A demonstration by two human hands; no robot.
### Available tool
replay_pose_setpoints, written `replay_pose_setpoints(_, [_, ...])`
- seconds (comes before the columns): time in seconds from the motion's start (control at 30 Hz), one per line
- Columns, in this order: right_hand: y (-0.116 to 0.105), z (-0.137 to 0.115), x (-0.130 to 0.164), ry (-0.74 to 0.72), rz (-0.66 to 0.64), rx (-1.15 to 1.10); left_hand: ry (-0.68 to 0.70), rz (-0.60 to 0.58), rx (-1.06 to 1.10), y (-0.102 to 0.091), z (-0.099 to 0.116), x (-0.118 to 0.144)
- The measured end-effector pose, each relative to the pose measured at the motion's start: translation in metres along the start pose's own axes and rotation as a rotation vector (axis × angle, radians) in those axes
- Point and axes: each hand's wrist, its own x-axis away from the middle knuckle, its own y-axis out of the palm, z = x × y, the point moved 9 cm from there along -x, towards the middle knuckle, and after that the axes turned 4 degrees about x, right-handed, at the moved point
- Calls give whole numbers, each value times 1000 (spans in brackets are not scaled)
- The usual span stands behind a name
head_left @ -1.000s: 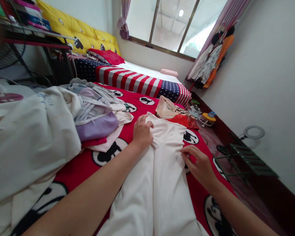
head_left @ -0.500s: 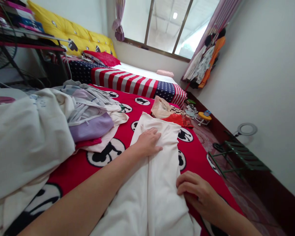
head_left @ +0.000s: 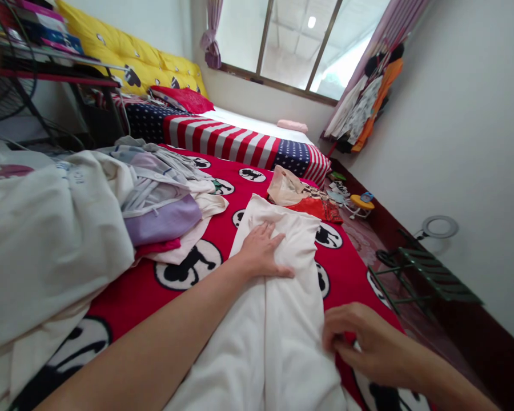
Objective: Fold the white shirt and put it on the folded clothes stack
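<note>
A long white garment (head_left: 293, 319) lies stretched out before me on a red bedspread (head_left: 235, 177) with black-and-white round prints. A seam or fold line runs down its middle; I cannot tell its exact kind. My left hand (head_left: 265, 251) presses flat near its far end, fingers spread. At the garment's right edge is my right hand (head_left: 364, 337), its fingers curled in and thumb close to them, pinching the edge. To the left lies a heap of clothes, with a large cream-white garment (head_left: 60, 245) in front and a lilac cloth (head_left: 165, 221) beside it.
Beyond the garment's far end are beige clothing (head_left: 285, 185) and red clothing (head_left: 317, 208). A bed with a stars-and-stripes cover (head_left: 223, 140) stands under the window. On the floor at right are a green folding chair (head_left: 439, 277) and a yellow stool (head_left: 362, 202).
My right hand has shifted slightly right along the garment's edge. My left hand has spread its fingers and thumb wider on the cloth. The whole view has moved a little.
</note>
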Motion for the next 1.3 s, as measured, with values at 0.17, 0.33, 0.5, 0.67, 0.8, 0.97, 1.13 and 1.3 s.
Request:
replay_pose_setpoints(0.17, [-39, 37, -36, 115, 364, 233, 22, -1, -26, 4, -1, 0])
replay_pose_setpoints(0.33, [-35, 50, -50, 135, 353, 329, 32, 38, -19, 3, -2, 1])
replay_pose_setpoints(0.5, [-46, 38, -37, -25, 412, 228, 34, 30, -18, 1, 0, 1])
replay_pose_setpoints(0.67, [-46, 44, -26, -85, 395, 123, 39, 25, -38, 0, 3, 2])
replay_pose_setpoints(0.8, [-38, 52, -23, -31, 392, 109, 16, -14, -71, 1, 3, 2])
replay_pose_setpoints(0.97, [-42, 43, -28, 46, 369, 209, 5, -20, -78, 2, 2, 2])
replay_pose_setpoints(1.13, [-64, 36, -62, 220, 283, 366, 19, -9, -83, 4, 0, 1])
replay_pose_setpoints(1.3, [-84, 36, -110, 77, 578, 332, 45, 3, -99, 6, 3, 2])
